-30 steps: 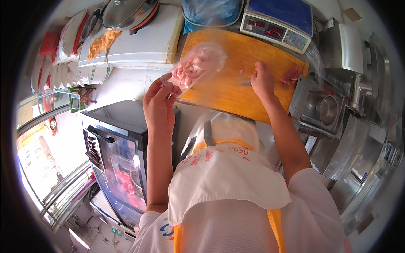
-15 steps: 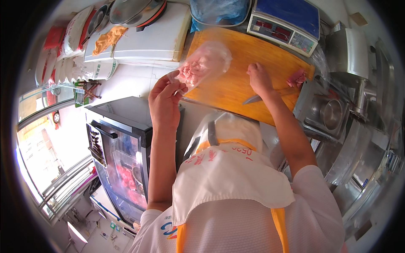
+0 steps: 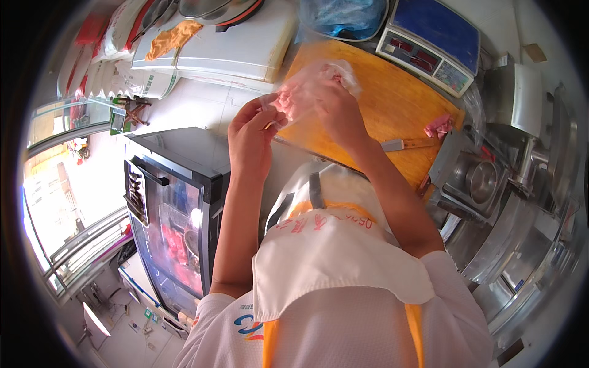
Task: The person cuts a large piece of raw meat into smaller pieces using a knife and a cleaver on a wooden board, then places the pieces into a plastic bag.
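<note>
A clear plastic bag (image 3: 305,83) with pale pink chopped meat in it hangs over the left part of the wooden cutting board (image 3: 392,92). My left hand (image 3: 253,127) pinches one end of the bag between thumb and fingers. At the bag's other end is my right hand (image 3: 339,109), its fingers curled on the plastic; motion blur softens them. A knife (image 3: 412,144) lies on the board to the right of my right forearm, part of its blade hidden behind the arm. A small piece of reddish meat (image 3: 438,126) rests near the board's right edge.
Behind the board stand a blue-topped scale (image 3: 429,40) and a tub lined with blue plastic (image 3: 343,18). A white chest (image 3: 239,52) with an orange cloth (image 3: 173,40) is at the far left. A glass-door fridge (image 3: 178,202) stands left, metal pans (image 3: 481,182) at right.
My right hand has moved left from above the board to the bag's far end and closed on it. My left hand keeps its pinch. The whole view has shifted slightly.
</note>
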Motion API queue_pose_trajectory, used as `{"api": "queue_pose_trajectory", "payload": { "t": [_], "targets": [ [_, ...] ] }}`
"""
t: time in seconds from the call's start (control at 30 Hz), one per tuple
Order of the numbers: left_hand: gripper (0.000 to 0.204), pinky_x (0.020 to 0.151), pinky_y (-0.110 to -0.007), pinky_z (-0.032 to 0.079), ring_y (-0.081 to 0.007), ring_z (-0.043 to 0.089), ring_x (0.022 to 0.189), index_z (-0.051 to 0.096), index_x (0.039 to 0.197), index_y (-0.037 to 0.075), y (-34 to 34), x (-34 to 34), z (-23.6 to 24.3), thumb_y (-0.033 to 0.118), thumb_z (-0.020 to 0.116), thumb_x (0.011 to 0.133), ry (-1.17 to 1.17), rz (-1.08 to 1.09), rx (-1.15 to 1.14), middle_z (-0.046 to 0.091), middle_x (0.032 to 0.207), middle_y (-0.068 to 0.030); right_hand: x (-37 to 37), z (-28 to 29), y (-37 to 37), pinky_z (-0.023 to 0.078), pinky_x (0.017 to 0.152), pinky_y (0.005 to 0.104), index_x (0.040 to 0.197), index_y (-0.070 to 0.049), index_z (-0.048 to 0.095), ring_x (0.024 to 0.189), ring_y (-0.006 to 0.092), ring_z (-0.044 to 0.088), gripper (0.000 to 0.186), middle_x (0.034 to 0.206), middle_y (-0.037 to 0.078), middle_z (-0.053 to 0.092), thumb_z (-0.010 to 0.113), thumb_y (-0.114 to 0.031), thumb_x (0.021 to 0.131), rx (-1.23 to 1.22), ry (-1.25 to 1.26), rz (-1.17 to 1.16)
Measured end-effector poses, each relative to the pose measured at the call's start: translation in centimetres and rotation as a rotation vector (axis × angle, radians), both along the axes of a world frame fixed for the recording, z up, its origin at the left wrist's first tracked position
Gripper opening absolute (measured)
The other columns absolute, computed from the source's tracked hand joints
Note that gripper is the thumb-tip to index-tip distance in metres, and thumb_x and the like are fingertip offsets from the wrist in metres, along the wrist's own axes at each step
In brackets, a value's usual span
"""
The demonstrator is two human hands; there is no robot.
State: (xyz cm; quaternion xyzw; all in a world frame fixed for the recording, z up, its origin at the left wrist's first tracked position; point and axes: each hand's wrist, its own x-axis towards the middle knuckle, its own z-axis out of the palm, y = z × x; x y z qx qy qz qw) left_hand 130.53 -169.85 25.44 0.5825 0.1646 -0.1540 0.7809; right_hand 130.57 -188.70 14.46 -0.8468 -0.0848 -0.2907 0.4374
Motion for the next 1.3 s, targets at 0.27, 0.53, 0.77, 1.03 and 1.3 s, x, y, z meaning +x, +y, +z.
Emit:
{"api": "queue_pose_trajectory", "payload": {
  "t": [0.27, 0.53, 0.77, 1.03, 1.3],
  "targets": [
    [0.031, 0.085, -0.032, 0.056, -0.0172, 0.067, 0.086, 0.066, 0.125, -0.010, 1.2, -0.3, -0.8, -0.002, 0.061, 0.095, 0.020, 0.045, 0.012, 0.067, 0.095, -0.0072, -0.4, -2.5, -1.1, 0.056, 0.070, 0.0400, 0.096, -0.006, 0.070, 0.080, 0.0304, 0.069, 0.015, 0.089, 0.010, 0.069, 0.074, 0.001, 0.084, -0.030, 0.217, -0.129],
    [0.029, 0.084, -0.033, 0.058, -0.0171, 0.068, 0.087, 0.068, 0.123, -0.008, 1.1, -0.2, -1.0, -0.002, 0.061, 0.096, 0.002, 0.064, -0.005, 0.069, 0.097, -0.0088, 0.6, -0.7, -1.3, 0.056, 0.076, 0.0380, 0.101, -0.005, 0.066, 0.085, 0.0269, 0.069, 0.021, 0.094, 0.011, 0.071, 0.077, 0.001, 0.084, -0.099, 0.195, -0.018],
    [0.027, 0.085, -0.033, 0.058, -0.0170, 0.069, 0.088, 0.069, 0.122, -0.008, 1.1, -0.4, -1.1, -0.001, 0.061, 0.096, -0.012, 0.035, 0.025, 0.070, 0.098, -0.0088, 0.4, -0.8, -2.3, 0.055, 0.076, 0.0332, 0.108, -0.005, 0.064, 0.083, 0.0202, 0.067, 0.031, 0.097, 0.009, 0.069, 0.076, 0.002, 0.081, 0.060, 0.407, 0.062],
    [0.027, 0.086, -0.032, 0.057, -0.0166, 0.068, 0.089, 0.070, 0.121, -0.007, 1.5, -0.9, -1.3, 0.001, 0.062, 0.097, 0.013, 0.046, 0.060, 0.070, 0.099, -0.0088, -1.0, 1.9, -3.6, 0.053, 0.076, 0.0355, 0.112, -0.006, 0.065, 0.081, 0.0203, 0.064, 0.034, 0.093, 0.008, 0.067, 0.083, -0.015, 0.084, -0.072, 0.107, -0.370],
    [0.024, 0.087, -0.031, 0.054, -0.0164, 0.068, 0.090, 0.070, 0.119, -0.008, 2.1, 0.1, -0.1, 0.002, 0.063, 0.098, -0.011, 0.027, 0.011, 0.072, 0.101, -0.0098, -0.2, 7.4, -7.2, 0.049, 0.088, 0.0287, 0.092, 0.002, 0.076, 0.086, 0.0135, 0.065, 0.021, 0.088, 0.006, 0.073, 0.068, -0.017, 0.098, 0.673, 0.665, 0.013]
  ]
}}
